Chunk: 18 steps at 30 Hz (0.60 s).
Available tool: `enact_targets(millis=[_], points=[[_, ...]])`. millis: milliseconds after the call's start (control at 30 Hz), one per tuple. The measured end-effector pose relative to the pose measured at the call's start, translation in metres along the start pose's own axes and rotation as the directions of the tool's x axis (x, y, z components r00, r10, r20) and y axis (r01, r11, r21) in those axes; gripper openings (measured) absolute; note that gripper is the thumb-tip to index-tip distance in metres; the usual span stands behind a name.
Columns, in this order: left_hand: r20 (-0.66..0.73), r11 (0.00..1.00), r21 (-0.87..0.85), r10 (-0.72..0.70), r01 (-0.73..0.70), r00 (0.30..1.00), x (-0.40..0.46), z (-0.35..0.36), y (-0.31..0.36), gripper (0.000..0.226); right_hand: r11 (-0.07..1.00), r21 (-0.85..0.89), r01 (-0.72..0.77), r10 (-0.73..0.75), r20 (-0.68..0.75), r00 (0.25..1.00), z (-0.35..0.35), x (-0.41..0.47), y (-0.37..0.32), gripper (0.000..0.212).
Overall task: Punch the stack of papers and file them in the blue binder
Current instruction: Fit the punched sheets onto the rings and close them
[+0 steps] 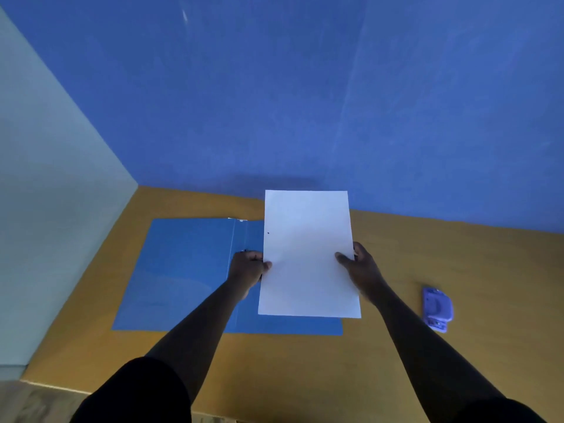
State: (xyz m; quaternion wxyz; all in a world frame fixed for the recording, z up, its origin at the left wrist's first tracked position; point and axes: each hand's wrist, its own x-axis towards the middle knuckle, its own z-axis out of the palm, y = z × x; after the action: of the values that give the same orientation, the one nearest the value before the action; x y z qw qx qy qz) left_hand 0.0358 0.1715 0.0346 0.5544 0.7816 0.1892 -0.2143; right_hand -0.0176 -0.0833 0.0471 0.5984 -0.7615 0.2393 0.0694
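We list: back wall (305, 87), matte blue, faint pale streaks | side wall (45, 193), pale grey-green, meeting the blue one at a corner on the left | table (457, 257), ochre-yellow top, set against both walls | light dim, cool, even

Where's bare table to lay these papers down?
Bare table lies between the binder and the hole punch, and along the near edge. The open binder fills the left; both hands hold the papers above it.

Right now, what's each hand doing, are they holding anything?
Left hand: grips the left edge of the stack of papers.
Right hand: grips the right edge of the same stack, held over the open blue binder.
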Motion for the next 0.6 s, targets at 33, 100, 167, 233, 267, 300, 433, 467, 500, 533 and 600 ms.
enact_targets(millis=[33, 100, 167, 233, 267, 300, 433, 467, 500, 533, 600], points=[[-0.020, 1.000, -0.006, -0.004, 0.004, 1.000, 0.004, -0.010, -0.002, 0.008, 0.999, 0.047, -0.011, 0.009, 0.032, 0.999, 0.009, 0.000, -0.001, 0.026], [-0.038, 1.000, -0.020, -0.016, 0.016, 0.999, 0.013, -0.027, -0.006, 0.005, 0.999, 0.046, -0.024, 0.022, 0.061, 0.998, 0.025, 0.002, -0.003, 0.029], [-0.016, 1.000, -0.016, -0.009, 0.009, 1.000, 0.020, -0.042, -0.011, 0.004, 1.000, -0.023, -0.013, 0.014, 0.049, 0.999, 0.042, 0.005, -0.003, 0.030], [0.014, 0.999, 0.041, -0.005, 0.004, 1.000, 0.025, -0.049, -0.013, 0.007, 0.995, -0.103, -0.003, 0.005, 0.016, 1.000, 0.054, 0.007, -0.004, 0.033], [0.022, 0.996, 0.090, 0.004, -0.006, 1.000, 0.029, -0.053, -0.016, 0.006, 0.989, -0.147, -0.003, 0.003, -0.003, 1.000, 0.062, 0.007, -0.005, 0.034], [0.028, 0.987, 0.156, 0.025, -0.029, 0.999, 0.032, -0.055, -0.019, 0.007, 0.981, -0.194, 0.001, -0.006, -0.022, 1.000, 0.068, 0.006, -0.008, 0.036], [0.097, 0.928, 0.354, 0.084, -0.113, 0.992, 0.038, -0.055, -0.029, 0.016, 0.937, -0.348, -0.001, -0.023, -0.065, 0.998, 0.079, 0.002, -0.012, 0.039], [0.109, 0.918, 0.377, 0.092, -0.127, 0.990, 0.038, -0.054, -0.029, 0.016, 0.930, -0.367, -0.003, -0.027, -0.078, 0.997, 0.079, 0.001, -0.012, 0.039], [0.117, 0.908, 0.394, 0.104, -0.142, 0.988, 0.037, -0.051, -0.028, 0.018, 0.925, -0.380, -0.005, -0.032, -0.092, 0.995, 0.076, 0.000, -0.012, 0.040], [0.119, 0.903, 0.404, 0.110, -0.149, 0.987, 0.040, -0.049, -0.028, 0.021, 0.921, -0.389, -0.007, -0.037, -0.105, 0.994, 0.074, 0.000, -0.012, 0.040], [0.123, 0.904, 0.400, 0.111, -0.152, 0.986, 0.045, -0.047, -0.028, 0.019, 0.914, -0.405, -0.015, -0.038, -0.120, 0.992, 0.070, 0.001, -0.012, 0.041]])
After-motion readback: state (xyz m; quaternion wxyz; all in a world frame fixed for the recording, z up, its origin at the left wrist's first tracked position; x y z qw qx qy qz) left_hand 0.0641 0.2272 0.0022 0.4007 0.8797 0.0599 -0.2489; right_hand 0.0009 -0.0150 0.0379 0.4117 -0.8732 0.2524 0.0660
